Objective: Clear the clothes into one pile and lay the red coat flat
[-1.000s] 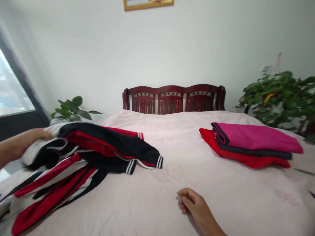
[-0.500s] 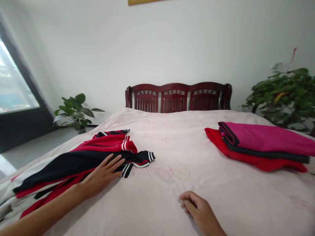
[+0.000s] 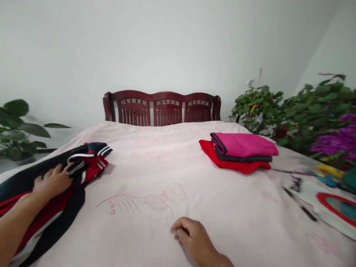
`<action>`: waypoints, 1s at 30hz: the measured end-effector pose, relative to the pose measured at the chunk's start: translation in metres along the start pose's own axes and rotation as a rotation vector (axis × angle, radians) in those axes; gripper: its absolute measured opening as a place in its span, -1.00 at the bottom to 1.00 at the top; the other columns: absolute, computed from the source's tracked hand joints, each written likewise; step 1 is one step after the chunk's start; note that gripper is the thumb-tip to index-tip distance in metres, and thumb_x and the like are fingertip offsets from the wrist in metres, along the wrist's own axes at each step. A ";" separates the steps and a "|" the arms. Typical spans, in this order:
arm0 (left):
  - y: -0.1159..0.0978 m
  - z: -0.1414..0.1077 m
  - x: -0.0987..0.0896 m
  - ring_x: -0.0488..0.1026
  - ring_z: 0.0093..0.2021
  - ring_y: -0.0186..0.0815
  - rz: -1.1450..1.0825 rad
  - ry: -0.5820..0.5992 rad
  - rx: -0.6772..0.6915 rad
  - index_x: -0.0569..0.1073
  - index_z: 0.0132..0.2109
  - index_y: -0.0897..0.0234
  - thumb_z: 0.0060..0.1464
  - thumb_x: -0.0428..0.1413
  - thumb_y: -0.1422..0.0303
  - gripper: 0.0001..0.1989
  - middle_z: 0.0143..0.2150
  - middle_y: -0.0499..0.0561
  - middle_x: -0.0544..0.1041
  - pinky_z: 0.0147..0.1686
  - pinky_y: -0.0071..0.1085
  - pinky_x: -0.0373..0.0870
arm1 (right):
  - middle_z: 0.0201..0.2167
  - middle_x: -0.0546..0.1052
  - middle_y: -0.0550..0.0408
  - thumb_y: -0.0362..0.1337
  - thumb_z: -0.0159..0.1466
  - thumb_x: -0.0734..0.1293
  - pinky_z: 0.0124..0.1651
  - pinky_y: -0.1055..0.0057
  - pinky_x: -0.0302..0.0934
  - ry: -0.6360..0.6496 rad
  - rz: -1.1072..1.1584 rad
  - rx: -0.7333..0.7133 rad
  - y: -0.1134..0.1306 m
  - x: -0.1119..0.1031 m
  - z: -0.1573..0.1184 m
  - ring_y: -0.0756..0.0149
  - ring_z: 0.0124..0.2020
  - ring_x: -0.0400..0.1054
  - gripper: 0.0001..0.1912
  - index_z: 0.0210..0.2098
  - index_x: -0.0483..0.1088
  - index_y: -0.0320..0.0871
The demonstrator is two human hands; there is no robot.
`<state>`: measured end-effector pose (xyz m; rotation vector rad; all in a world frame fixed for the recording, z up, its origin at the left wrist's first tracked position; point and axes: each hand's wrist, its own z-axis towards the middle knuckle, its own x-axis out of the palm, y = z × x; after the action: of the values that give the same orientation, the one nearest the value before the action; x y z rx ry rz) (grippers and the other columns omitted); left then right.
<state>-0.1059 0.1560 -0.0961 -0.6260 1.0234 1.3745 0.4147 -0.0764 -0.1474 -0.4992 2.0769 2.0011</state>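
Observation:
My left hand (image 3: 54, 180) lies on a heap of dark navy, red and white striped clothes (image 3: 94, 163) at the left of the bed, its fingers apart on the cloth. Near the bottom middle, my right hand (image 3: 191, 235) rests on the pale pink sheet (image 3: 139, 226) with its fingers curled; nothing shows in it. A folded stack sits to the right: a magenta piece (image 3: 247, 144) on top, a dark layer beneath it and a red piece (image 3: 236, 165) at the bottom.
Behind the bed stands a dark red wooden chair back (image 3: 167, 107). Leafy plants (image 3: 258, 107) and purple flowers (image 3: 336, 139) are at the right, another plant (image 3: 16, 129) at the left. On the right side lie a dark pen-like stick (image 3: 300, 204) and a red-rimmed object (image 3: 325, 198).
The view has turned right, bringing the flowers and small items into sight. My left hand and the striped clothes under it have shifted, with the cuffs bunched differently. My right hand stays curled.

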 end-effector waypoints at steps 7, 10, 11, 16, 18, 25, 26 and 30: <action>-0.076 -0.035 -0.004 0.28 0.28 0.14 0.224 0.106 -0.215 0.40 0.24 0.28 0.18 -0.06 0.39 -0.51 0.27 0.22 0.43 0.15 0.18 0.23 | -0.45 0.58 0.13 -0.35 0.12 0.24 -0.21 0.42 0.24 -0.009 0.063 -0.011 0.006 0.003 -0.001 0.34 -0.35 0.45 -0.77 -0.33 0.54 -0.11; -0.122 -0.038 -0.025 0.20 0.34 0.18 0.155 0.037 -0.214 0.32 0.32 0.28 0.17 -0.09 0.53 -0.43 0.35 0.32 0.30 0.18 0.26 0.15 | -0.44 0.56 0.12 -0.26 0.06 0.28 -0.37 0.46 0.20 0.059 0.291 0.077 0.002 -0.002 0.005 0.39 -0.44 0.41 -0.79 -0.32 0.48 -0.14; -0.141 -0.043 -0.030 0.16 0.37 0.16 0.126 0.011 -0.145 0.29 0.34 0.30 0.14 -0.08 0.57 -0.38 0.39 0.34 0.24 0.22 0.24 0.10 | -0.43 0.55 0.12 -0.23 0.04 0.30 -0.42 0.47 0.18 0.074 0.352 0.110 -0.001 -0.008 0.010 0.40 -0.48 0.39 -0.76 -0.30 0.46 -0.15; -0.242 -0.082 -0.030 0.12 0.42 0.05 -0.100 0.070 0.092 0.32 0.34 0.19 0.17 -0.03 0.48 -0.41 0.43 0.25 0.20 0.33 0.08 0.04 | -0.33 0.59 0.02 -0.16 0.08 0.28 -0.39 0.41 0.24 -0.215 0.171 0.047 -0.018 -0.086 0.053 0.32 -0.41 0.43 -0.65 -0.18 0.46 -0.18; -0.273 -0.093 -0.026 0.16 0.40 0.04 -0.165 0.143 0.095 0.31 0.35 0.16 0.25 -0.05 0.36 -0.46 0.40 0.24 0.27 0.30 0.06 0.10 | -0.28 0.60 -0.03 -0.17 0.13 0.24 -0.26 0.33 0.32 -0.473 -0.090 -0.015 -0.020 -0.134 0.075 0.24 -0.32 0.47 -0.63 -0.13 0.47 -0.19; -0.305 -0.092 -0.028 0.20 0.38 0.03 -0.180 0.131 0.025 0.33 0.34 0.15 0.30 -0.07 0.26 -0.50 0.38 0.23 0.30 0.30 0.07 0.11 | 0.23 0.34 -0.29 -0.36 0.23 0.15 0.28 0.04 0.01 -0.845 -0.591 -0.048 -0.003 -0.266 0.124 -0.08 0.28 0.14 -0.46 0.20 0.31 -0.28; -0.304 -0.091 -0.028 0.20 0.38 0.03 -0.186 0.121 0.026 0.33 0.34 0.15 0.31 -0.07 0.26 -0.50 0.38 0.22 0.30 0.30 0.06 0.11 | 0.24 0.33 -0.32 -0.38 0.24 0.14 0.25 0.03 0.04 -0.867 -0.732 -0.034 -0.002 -0.275 0.129 -0.12 0.27 0.15 -0.45 0.23 0.28 -0.30; -0.303 -0.093 -0.027 0.22 0.37 0.01 -0.218 0.098 0.017 0.34 0.33 0.13 0.30 -0.06 0.26 -0.51 0.37 0.21 0.32 0.30 0.06 0.12 | 0.17 0.39 -0.39 -0.37 0.27 0.18 0.06 0.02 0.19 -0.800 -1.099 0.131 -0.005 -0.296 0.149 -0.18 0.15 0.29 -0.42 0.28 0.23 -0.34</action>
<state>0.1708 0.0195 -0.1747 -0.7753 1.0123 1.1519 0.6770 0.0996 -0.0467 -0.5170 1.0310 1.0986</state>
